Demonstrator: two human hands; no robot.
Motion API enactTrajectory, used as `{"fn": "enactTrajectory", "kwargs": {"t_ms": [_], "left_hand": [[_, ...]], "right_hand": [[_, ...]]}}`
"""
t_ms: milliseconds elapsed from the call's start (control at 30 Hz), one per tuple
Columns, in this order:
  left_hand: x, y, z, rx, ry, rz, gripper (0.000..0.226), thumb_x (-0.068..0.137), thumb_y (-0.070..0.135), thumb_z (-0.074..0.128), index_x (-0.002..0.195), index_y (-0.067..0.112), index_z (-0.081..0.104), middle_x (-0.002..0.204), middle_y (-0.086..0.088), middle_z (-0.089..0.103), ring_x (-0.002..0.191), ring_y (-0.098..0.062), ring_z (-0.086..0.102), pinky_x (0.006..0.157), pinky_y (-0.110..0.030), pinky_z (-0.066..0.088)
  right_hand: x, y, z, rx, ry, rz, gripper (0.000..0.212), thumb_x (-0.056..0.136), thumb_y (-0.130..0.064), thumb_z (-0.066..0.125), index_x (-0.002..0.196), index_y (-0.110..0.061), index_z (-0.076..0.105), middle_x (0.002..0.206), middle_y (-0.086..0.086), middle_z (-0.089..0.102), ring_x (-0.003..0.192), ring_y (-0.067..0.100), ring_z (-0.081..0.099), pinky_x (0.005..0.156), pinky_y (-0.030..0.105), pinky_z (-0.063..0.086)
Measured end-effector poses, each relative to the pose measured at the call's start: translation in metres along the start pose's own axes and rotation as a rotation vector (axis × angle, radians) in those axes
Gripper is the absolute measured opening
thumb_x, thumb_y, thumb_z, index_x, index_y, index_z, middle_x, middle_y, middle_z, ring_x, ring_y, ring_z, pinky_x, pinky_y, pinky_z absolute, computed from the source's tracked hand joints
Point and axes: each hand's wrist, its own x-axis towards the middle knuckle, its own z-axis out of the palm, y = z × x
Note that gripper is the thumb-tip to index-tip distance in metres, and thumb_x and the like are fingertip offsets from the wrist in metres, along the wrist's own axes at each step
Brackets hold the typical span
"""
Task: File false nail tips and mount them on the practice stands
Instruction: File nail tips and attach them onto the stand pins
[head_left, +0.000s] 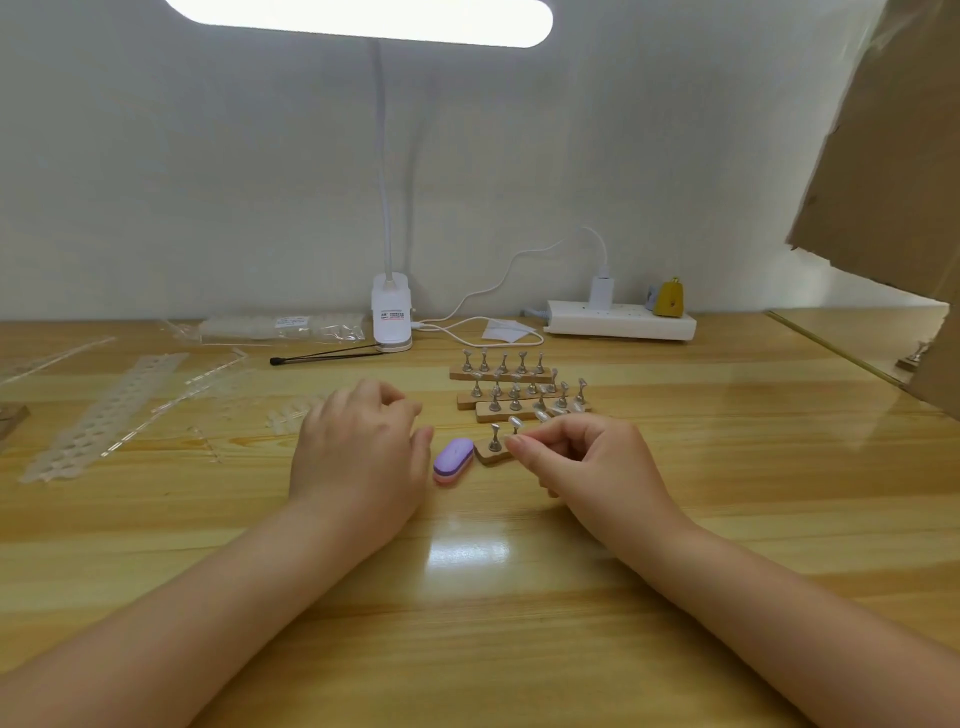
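A small wooden stand (488, 455) with metal pegs lies nearest me at the table's middle. One of its pegs carries a clear nail tip (515, 422). My right hand (587, 462) has its fingers curled, and thumb and forefinger pinch at that peg just below the tip. A purple and pink file block (453, 460) lies left of the stand. My left hand (358, 452) rests beside the block, fingers loosely curled and holding nothing. Loose clear tips (291, 410) lie just beyond its knuckles. Three more peg stands (501, 371) sit in rows behind.
Clear plastic tip strips (104, 415) lie at the left and a bag of tips (280, 327) at the back. A clip lamp (392, 312), a black-tipped stick (322, 357), a white power strip (621, 322) and its cables line the wall. Cardboard (883, 156) hangs at the right.
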Motion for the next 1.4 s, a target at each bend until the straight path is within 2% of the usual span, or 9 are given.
{"fn": "enactTrajectory", "kwargs": {"t_ms": [200,333,533,667,833,967,1100,1300,1400], "left_hand": [[-0.007,0.010,-0.001,-0.051,-0.139,0.096,0.039,0.091,0.060,0.039,0.114,0.038,0.062,0.101,0.011,0.056,0.096,-0.013,0.049,0.077,-0.028,0.030],[-0.007,0.008,-0.002,-0.085,-0.147,0.107,0.024,0.093,0.045,0.049,0.111,0.037,0.062,0.106,0.012,0.058,0.100,-0.013,0.048,0.081,-0.027,0.033],[-0.007,0.007,0.004,-0.143,-0.174,0.132,0.042,0.095,0.040,0.048,0.135,0.028,0.049,0.118,0.009,0.058,0.113,-0.015,0.048,0.095,-0.028,0.036],[-0.006,0.009,0.000,-0.352,-0.026,0.220,0.034,0.093,0.023,0.061,0.125,0.010,0.061,0.104,-0.005,0.060,0.097,-0.023,0.056,0.086,-0.032,0.044],[-0.011,0.022,-0.009,-0.558,0.194,0.462,0.026,0.090,0.015,0.061,0.115,0.006,0.062,0.101,-0.005,0.058,0.089,-0.012,0.056,0.082,-0.025,0.050],[-0.013,0.022,-0.014,-0.474,0.222,0.624,0.020,0.095,0.019,0.053,0.115,0.015,0.051,0.096,-0.009,0.062,0.085,-0.021,0.062,0.079,-0.033,0.052],[-0.012,0.022,-0.018,-0.365,0.256,0.567,0.020,0.087,0.009,0.062,0.107,0.005,0.066,0.092,-0.012,0.064,0.079,-0.026,0.064,0.071,-0.040,0.055],[-0.016,0.029,-0.013,-0.258,0.318,0.763,0.036,0.084,0.001,0.067,0.114,0.016,0.055,0.101,-0.006,0.051,0.084,-0.021,0.054,0.078,-0.029,0.048],[-0.010,0.019,-0.012,-0.211,0.327,0.662,0.042,0.074,-0.006,0.077,0.109,0.013,0.063,0.092,-0.013,0.061,0.077,-0.025,0.059,0.074,-0.031,0.050]], "right_hand": [[-0.001,-0.001,0.000,-0.035,-0.019,-0.018,0.007,0.086,-0.022,0.071,0.080,-0.026,0.071,0.062,0.005,0.064,0.056,0.004,0.055,0.061,0.021,0.050],[0.000,-0.001,0.001,-0.062,-0.042,-0.024,0.006,0.087,-0.021,0.069,0.083,-0.023,0.071,0.057,-0.007,0.058,0.054,0.002,0.051,0.059,0.018,0.047],[0.001,0.001,0.000,-0.037,-0.080,-0.007,0.008,0.091,-0.022,0.065,0.086,-0.019,0.071,0.055,-0.007,0.054,0.048,0.003,0.046,0.050,0.018,0.040],[0.002,0.002,0.001,0.058,-0.101,0.033,0.012,0.092,-0.021,0.064,0.084,-0.016,0.070,0.050,-0.010,0.051,0.047,0.003,0.045,0.047,0.018,0.037],[0.001,-0.002,0.002,0.376,-0.230,0.197,0.017,0.082,-0.029,0.068,0.083,-0.012,0.065,0.057,-0.002,0.046,0.050,0.008,0.040,0.040,0.019,0.033],[0.003,-0.005,-0.002,0.498,-0.402,0.241,0.020,0.081,-0.027,0.063,0.091,-0.011,0.058,0.065,-0.004,0.051,0.056,0.006,0.046,0.042,0.018,0.031],[0.006,-0.004,-0.006,0.598,-0.425,0.311,0.012,0.095,-0.011,0.049,0.085,-0.011,0.056,0.063,-0.008,0.056,0.058,0.009,0.048,0.041,0.018,0.033],[0.006,-0.003,-0.005,0.538,-0.498,0.267,0.013,0.083,-0.020,0.058,0.090,-0.009,0.056,0.068,-0.001,0.050,0.057,0.009,0.048,0.044,0.020,0.035],[0.008,-0.003,-0.007,0.595,-0.466,0.306,0.007,0.088,-0.016,0.053,0.083,-0.013,0.055,0.071,0.000,0.045,0.059,0.010,0.049,0.044,0.020,0.034]]}}
